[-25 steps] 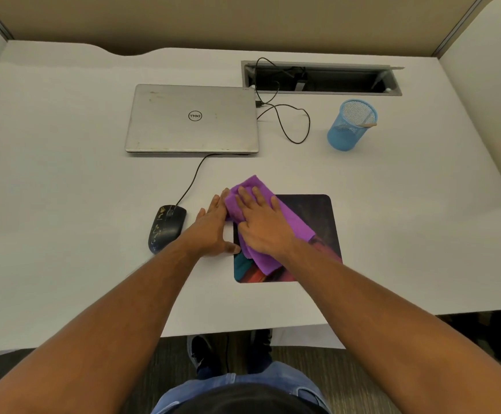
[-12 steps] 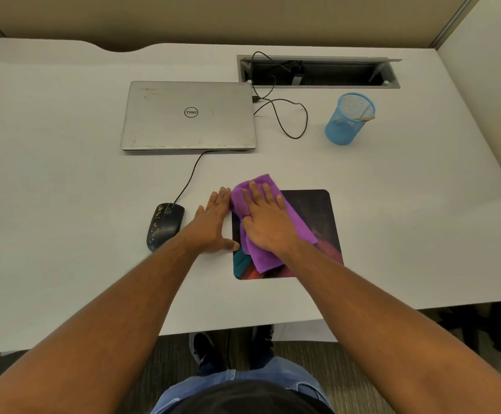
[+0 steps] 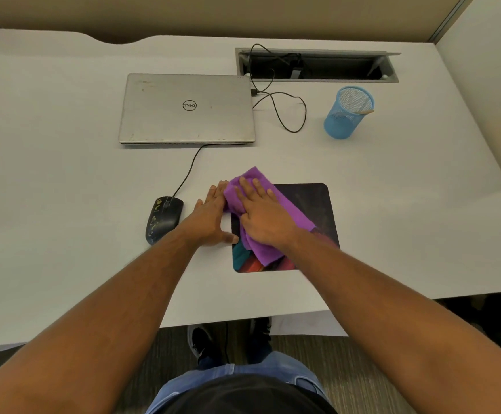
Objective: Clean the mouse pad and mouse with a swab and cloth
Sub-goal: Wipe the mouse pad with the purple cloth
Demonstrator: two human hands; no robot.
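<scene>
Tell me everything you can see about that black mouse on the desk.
The mouse is a black wired one with a glossy shell, smeared with yellowish blotches along its top. It lies flat on the white desk, left of the mouse pad and not on it. Its thin black cable runs from the front toward the closed laptop. No hand touches it; the left hand lies flat just to its right.
</scene>
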